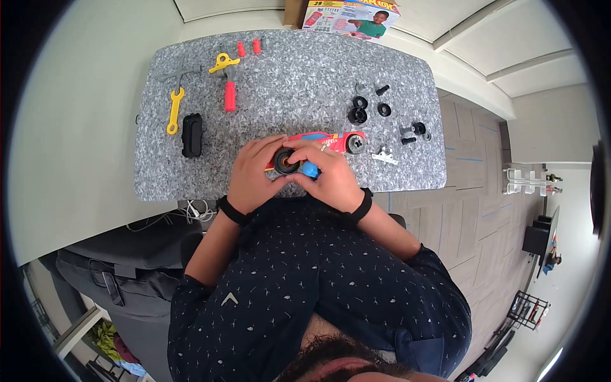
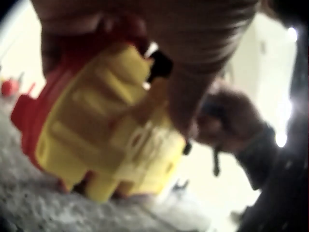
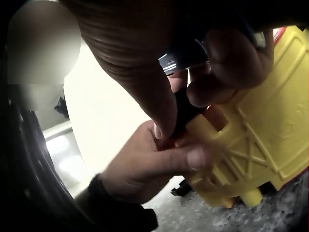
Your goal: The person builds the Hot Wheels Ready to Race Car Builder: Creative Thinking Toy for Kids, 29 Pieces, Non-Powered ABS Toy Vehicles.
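Observation:
A red toy car (image 1: 338,141) lies tipped at the table's front edge, its yellow underside (image 2: 91,125) facing the left wrist camera. My left hand (image 1: 253,170) grips one end of it, beside a black wheel (image 1: 280,168). With my right hand (image 1: 334,180) I hold a blue rounded piece (image 1: 310,169) in curled fingers; its far part is hidden. The right fingertips reach to the wheel's middle. In the right wrist view, the left thumb (image 3: 197,157) presses on the yellow underside. Another wheel (image 1: 356,144) with a grey hub shows at the car's other end.
Left on the table are a yellow wrench (image 1: 175,111), a red-handled hammer (image 1: 230,95), a yellow piece (image 1: 223,63) and a black part (image 1: 191,135). Several black wheel parts (image 1: 358,115) and a silvery piece (image 1: 384,155) lie right. A box (image 1: 350,19) stands behind.

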Action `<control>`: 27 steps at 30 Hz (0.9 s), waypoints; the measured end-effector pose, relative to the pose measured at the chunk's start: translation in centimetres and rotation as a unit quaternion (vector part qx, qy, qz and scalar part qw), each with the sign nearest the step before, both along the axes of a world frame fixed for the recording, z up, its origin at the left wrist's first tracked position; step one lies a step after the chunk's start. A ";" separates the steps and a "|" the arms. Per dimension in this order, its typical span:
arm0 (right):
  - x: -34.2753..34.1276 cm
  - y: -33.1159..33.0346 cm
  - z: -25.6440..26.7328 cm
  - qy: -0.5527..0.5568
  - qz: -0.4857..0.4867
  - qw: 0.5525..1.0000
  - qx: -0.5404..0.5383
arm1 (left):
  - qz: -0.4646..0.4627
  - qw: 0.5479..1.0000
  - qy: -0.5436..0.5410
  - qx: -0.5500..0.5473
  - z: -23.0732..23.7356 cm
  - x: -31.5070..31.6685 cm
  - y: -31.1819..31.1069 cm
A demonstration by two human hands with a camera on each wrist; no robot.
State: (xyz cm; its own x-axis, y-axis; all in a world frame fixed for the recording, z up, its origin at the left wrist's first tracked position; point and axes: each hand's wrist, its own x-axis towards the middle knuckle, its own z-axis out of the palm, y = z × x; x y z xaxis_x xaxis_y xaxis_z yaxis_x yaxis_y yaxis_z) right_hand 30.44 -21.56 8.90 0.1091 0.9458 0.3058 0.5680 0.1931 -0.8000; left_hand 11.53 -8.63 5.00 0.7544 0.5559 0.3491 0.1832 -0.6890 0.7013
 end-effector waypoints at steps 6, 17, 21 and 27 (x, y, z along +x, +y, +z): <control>0.8 -0.5 0.2 0.017 -0.007 1.000 -0.003 | -0.006 1.000 -0.012 0.009 -0.1 0.0 0.1; 0.5 -0.5 -0.3 -0.014 0.025 0.999 0.021 | -0.015 1.000 -0.004 0.006 0.4 0.0 0.2; 0.6 -0.5 0.1 -0.039 0.022 0.999 0.003 | -0.013 1.000 -0.001 0.009 0.4 -0.1 0.1; 1.4 -1.1 1.7 -0.001 -0.013 1.000 0.015 | -0.011 1.000 0.008 0.006 0.5 -0.2 0.1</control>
State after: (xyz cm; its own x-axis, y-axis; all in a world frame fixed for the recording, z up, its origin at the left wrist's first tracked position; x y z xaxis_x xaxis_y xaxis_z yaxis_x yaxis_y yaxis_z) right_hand 31.85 -22.63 10.62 0.1321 0.9332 0.3341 0.5749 0.2024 -0.7928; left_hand 11.38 -8.52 5.45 0.7722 0.5343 0.3439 0.1783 -0.7016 0.6899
